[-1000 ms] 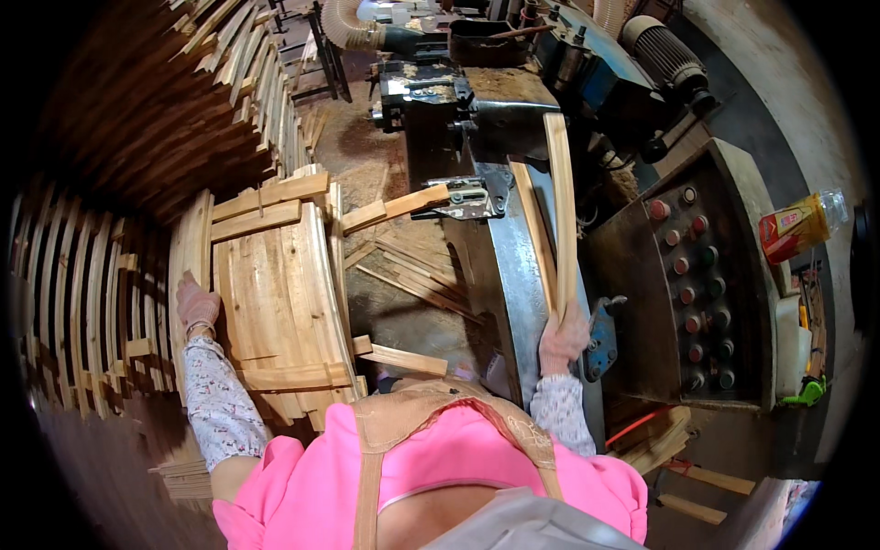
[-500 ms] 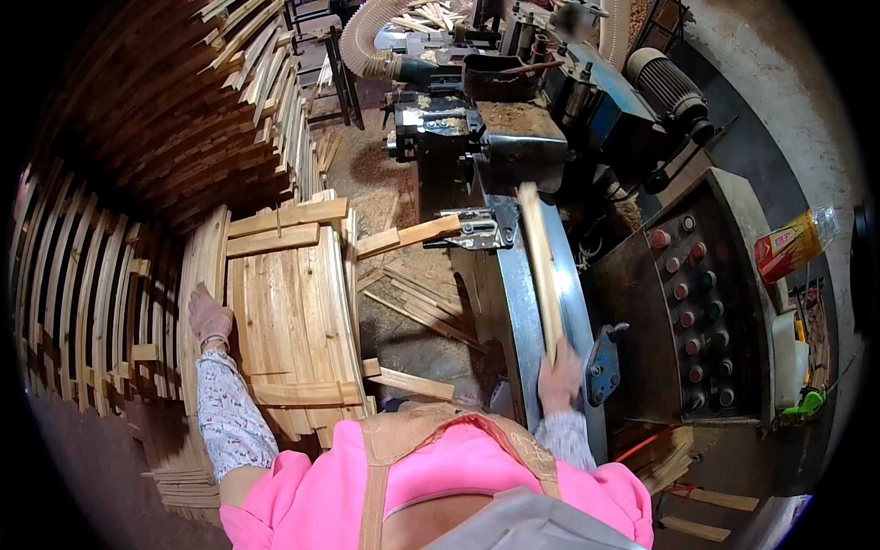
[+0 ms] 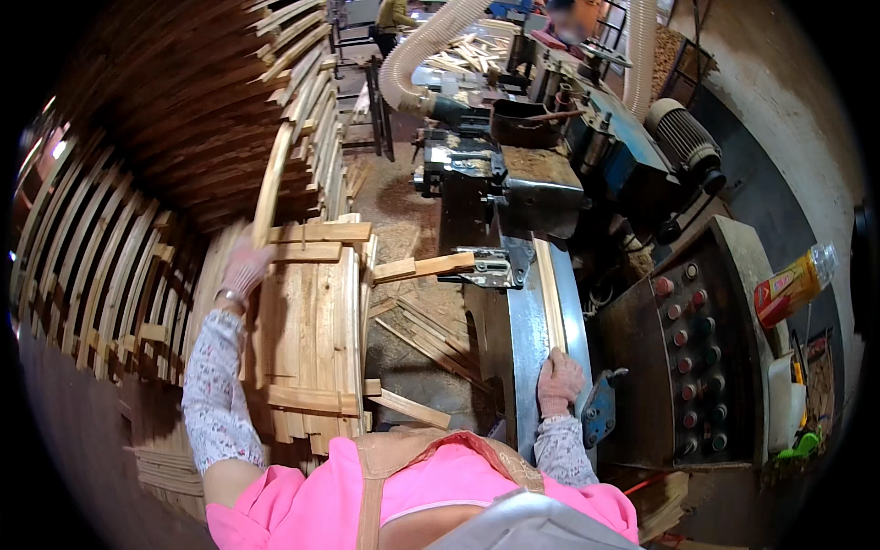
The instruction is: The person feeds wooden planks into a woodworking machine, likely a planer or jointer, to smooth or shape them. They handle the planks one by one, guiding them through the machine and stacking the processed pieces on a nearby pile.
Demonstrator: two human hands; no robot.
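In a gloved grip, my left hand (image 3: 245,268) holds the lower end of a wooden strip (image 3: 272,183), which stands up tilted above the left edge of a stack of boards (image 3: 307,330). My right hand (image 3: 559,383), also gloved, is closed round the near end of a second wooden strip (image 3: 550,302). This strip lies lengthwise along the shiny metal bed (image 3: 524,376), its far end reaching the woodworking machine (image 3: 541,200). A metal guide fitting (image 3: 495,268) sits left of the strip.
At the right stands a control panel (image 3: 694,353) with several buttons, a plastic bottle (image 3: 793,289) above it. A blue clamp (image 3: 600,412) is beside the bed. Tall stacks of strips (image 3: 96,261) line the left. Loose strips (image 3: 440,341) lie on the floor. Two people appear at the back.
My left hand has gone from resting on the stack's edge to holding up a wooden strip. The strip under my right hand has come down flat, moving forward into the machine.
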